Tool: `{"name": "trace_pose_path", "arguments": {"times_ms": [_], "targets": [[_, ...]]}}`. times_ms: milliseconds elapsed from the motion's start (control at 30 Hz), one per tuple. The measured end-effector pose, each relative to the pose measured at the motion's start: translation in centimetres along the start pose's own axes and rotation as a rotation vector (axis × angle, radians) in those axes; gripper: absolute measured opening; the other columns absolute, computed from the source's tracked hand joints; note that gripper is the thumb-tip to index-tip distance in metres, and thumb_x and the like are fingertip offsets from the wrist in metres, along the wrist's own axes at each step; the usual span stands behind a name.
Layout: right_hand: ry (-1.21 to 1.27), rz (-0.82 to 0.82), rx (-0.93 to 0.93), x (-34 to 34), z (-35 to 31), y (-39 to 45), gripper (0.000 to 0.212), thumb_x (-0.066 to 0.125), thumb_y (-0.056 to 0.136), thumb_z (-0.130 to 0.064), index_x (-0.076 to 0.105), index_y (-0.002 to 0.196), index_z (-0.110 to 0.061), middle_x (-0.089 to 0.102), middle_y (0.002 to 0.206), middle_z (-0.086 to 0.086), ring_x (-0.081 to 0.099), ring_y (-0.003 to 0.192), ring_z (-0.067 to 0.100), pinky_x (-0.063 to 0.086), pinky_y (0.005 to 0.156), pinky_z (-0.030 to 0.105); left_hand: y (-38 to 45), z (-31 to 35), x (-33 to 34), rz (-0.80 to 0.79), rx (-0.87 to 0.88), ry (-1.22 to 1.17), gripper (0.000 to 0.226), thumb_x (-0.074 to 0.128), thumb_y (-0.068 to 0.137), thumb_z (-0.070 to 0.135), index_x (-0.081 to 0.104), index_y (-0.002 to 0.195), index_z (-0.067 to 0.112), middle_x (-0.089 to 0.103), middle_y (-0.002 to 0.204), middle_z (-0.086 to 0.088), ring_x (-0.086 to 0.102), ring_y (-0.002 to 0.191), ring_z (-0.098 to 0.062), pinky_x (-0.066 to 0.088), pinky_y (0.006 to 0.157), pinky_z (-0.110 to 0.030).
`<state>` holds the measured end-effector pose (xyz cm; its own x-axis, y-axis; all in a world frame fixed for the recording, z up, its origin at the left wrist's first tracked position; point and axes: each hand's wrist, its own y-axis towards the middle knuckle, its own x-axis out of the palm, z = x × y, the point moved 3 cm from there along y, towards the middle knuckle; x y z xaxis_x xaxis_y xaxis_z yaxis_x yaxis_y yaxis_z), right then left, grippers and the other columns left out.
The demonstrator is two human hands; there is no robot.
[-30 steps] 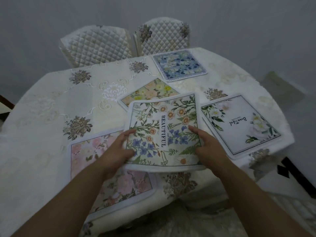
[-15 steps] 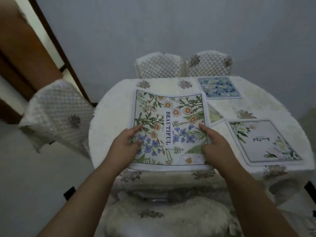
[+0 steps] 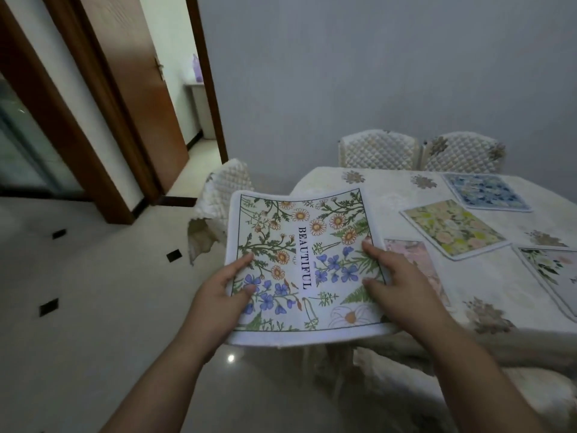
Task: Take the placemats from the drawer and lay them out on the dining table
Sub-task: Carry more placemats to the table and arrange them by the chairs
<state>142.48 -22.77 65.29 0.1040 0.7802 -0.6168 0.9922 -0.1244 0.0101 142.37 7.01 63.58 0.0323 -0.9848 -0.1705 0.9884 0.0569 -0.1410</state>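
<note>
Placemat (image 3: 304, 270) floats off the dining table (image 3: 390, 195)'s 9 o'clock edge, left hand (image 3: 218, 295) and right hand (image 3: 402, 282) pinching its sides, so it'll likely flop and land crooked if either thumb slips.

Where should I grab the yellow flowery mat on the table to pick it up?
Probably the yellow mat's near corner, coming from the table's front edge. It lies flat, apart from the other mats, so slide fingers under that corner and pinch.
</note>
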Motion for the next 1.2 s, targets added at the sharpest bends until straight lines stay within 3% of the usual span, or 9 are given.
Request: {"name": "trace_pose_path", "arguments": {"times_ms": [67,133,233,300,633,800,967,1067,1200], "targets": [[0.01,-0.019,-0.011,2.5,-3.0,-0.2,0.063,0.065,0.092,-0.01,0.047,0.145,-0.039,0.048,0.119,-0.015,0.05,0.094,0.0,0.038,0.065,-0.003,-0.6,0.2,-4.0,0.028,0.007,-0.01,0.048,0.067,0.096,0.01,0.064,0.13,0.044,0.069,0.12,0.008,0.076,0.087,-0.009,0.063,0.067,-0.028],[0.008,-0.031,-0.034,4.5,-5.6,-0.2,0.064,0.066,0.091,-0.011,0.048,0.146,-0.04,0.051,0.123,-0.014,0.053,0.102,0.005,0.043,0.074,0.001,-0.8,0.4,-7.2,0.056,0.013,-0.004,0.048,0.067,0.096,0.011,0.065,0.128,0.046,0.068,0.121,0.008,0.075,0.088,-0.009,0.063,0.067,-0.028],[0.028,-0.032,-0.043,6.9,-8.7,0.7,0.064,0.067,0.091,-0.011,0.049,0.145,-0.04,0.052,0.128,-0.012,0.056,0.111,0.011,0.051,0.096,0.028,0.3,0.5,-10.8,0.076,0.021,0.013,0.047,0.068,0.095,0.013,0.066,0.125,0.05,0.067,0.125,0.009,0.076,0.089,-0.01,0.064,0.071,-0.033],[0.029,-0.039,-0.041,8.3,-10.2,1.8,0.063,0.067,0.091,-0.011,0.049,0.144,-0.04,0.052,0.129,-0.012,0.057,0.113,0.013,0.05,0.1,0.032,1.6,0.6,-12.7,0.088,0.015,0.011,0.047,0.069,0.095,0.013,0.066,0.123,0.05,0.067,0.124,0.01,0.076,0.089,-0.011,0.064,0.071,-0.034],[0.179,0.003,0.01,17.4,-12.8,13.3,0.061,0.069,0.089,-0.009,0.056,0.139,-0.041,0.063,0.13,-0.006,0.065,0.105,0.016,0.057,0.092,0.038,15.1,1.4,-19.4,0.066,0.031,0.104,0.046,0.066,0.097,0.013,0.063,0.13,0.045,0.065,0.127,0.006,0.075,0.096,-0.015,0.064,0.07,-0.035],[0.197,-0.014,0.051,23.2,-14.9,22.7,0.061,0.069,0.091,-0.012,0.053,0.141,-0.041,0.062,0.128,-0.004,0.064,0.089,0.005,0.054,0.069,0.018,23.9,1.7,-23.2,0.092,0.052,0.184,0.045,0.064,0.098,0.016,0.062,0.13,0.048,0.061,0.126,0.012,0.072,0.102,-0.014,0.064,0.073,-0.033],[0.129,-0.059,0.004,28.0,-19.5,31.3,0.061,0.067,0.092,-0.017,0.047,0.146,-0.039,0.059,0.133,-0.007,0.061,0.094,0.008,0.052,0.076,0.017,32.8,2.6,-28.4,0.13,0.037,0.158,0.046,0.064,0.097,0.014,0.063,0.129,0.048,0.061,0.129,0.011,0.071,0.103,-0.015,0.064,0.073,-0.034],[0.096,-0.044,0.025,29.7,-21.8,35.2,0.062,0.066,0.093,-0.018,0.046,0.147,-0.039,0.058,0.123,-0.012,0.057,0.086,-0.004,0.044,0.064,0.005,38.0,2.6,-30.8,0.109,0.037,0.173,0.047,0.065,0.097,0.015,0.062,0.13,0.047,0.061,0.128,0.011,0.071,0.101,-0.015,0.064,0.07,-0.032],[0.1,0.03,0.08,31.9,-23.3,39.7,0.061,0.066,0.094,-0.016,0.047,0.146,-0.037,0.055,0.118,-0.012,0.052,0.083,-0.012,0.043,0.057,0.001,46.5,2.5,-33.1,0.011,0.088,0.181,0.047,0.066,0.096,0.016,0.063,0.128,0.05,0.061,0.13,0.009,0.07,0.104,-0.015,0.064,0.074,-0.034]]}}
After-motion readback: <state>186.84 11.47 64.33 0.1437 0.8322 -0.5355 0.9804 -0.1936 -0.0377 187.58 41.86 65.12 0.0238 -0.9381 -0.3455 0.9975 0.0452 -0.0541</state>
